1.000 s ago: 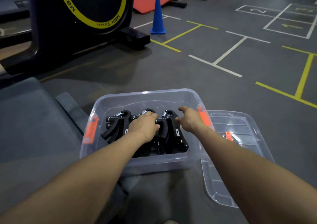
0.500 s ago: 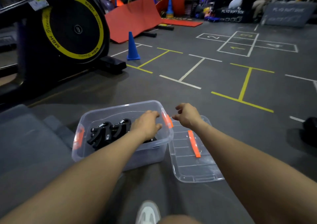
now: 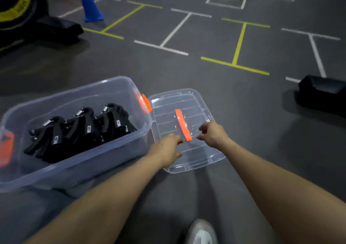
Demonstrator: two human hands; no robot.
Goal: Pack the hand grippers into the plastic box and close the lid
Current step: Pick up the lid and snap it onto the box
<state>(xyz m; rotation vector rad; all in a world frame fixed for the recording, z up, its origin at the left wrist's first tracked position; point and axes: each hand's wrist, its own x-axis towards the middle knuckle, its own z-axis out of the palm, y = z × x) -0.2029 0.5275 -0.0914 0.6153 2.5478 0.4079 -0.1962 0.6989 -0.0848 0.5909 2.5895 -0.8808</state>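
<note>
hand grippers (image 3: 78,129) lie packed in a row inside the plastic box (image 3: 104,161), which sits on the floor at our near left with its top open. the lid (image 3: 189,101) lies flat on the floor just to the right of the box, almost touching it, with its orange handle (image 3: 183,124) facing up.

our left hand (image 3: 168,150) and right hand (image 3: 213,133) hover over the near half of the lid, one on each side of the handle, fingers loosely curled and holding nothing. we cannot tell whether either yet touches the plastic.

to do this well, we judge we should take the lid by its two long edges, lift it level, square it over the rim, then press down near the orange latch (image 3: 145,103).

half a second ago our left hand was over the box and the right hung above the lid's far corner; both now sit over the lid.
</note>
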